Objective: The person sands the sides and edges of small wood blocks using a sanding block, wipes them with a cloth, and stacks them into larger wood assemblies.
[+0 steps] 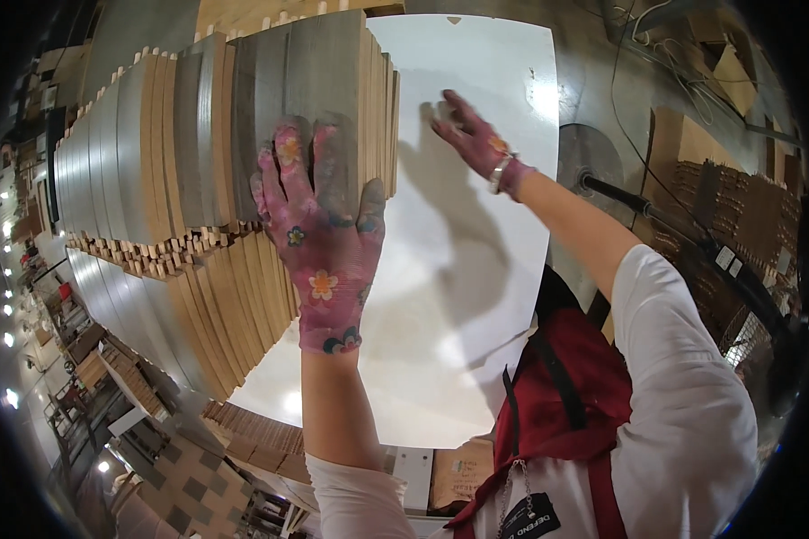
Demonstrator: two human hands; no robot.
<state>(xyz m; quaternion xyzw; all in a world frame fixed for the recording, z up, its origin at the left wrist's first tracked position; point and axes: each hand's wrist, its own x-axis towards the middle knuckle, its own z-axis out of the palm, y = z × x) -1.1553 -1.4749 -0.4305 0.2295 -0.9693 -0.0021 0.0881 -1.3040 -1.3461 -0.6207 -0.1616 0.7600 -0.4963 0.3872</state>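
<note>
My left hand (322, 229), in a pink glove with a flower print, is spread over the top faces of stacked grey-faced wooden boards (270, 76). Its fingertips are smudged and slightly blurred; whether they press on the boards I cannot tell. My right hand (475, 142), gloved alike and with a bracelet at the wrist, hangs over a white sheet or panel (463, 359) and casts a shadow on it. Its fingers are apart and nothing is in them. Pale edges show along the boards, and a row of wooden dowels (166, 260) sticks out between two groups of them.
A second group of grey boards (207, 314) lies nearer on the left. Past the panel's right side are a black bar (616, 193) and brown stacked material (728, 216). A brown cardboard piece (458, 476) sits below the near edge. Cables hang at the upper right.
</note>
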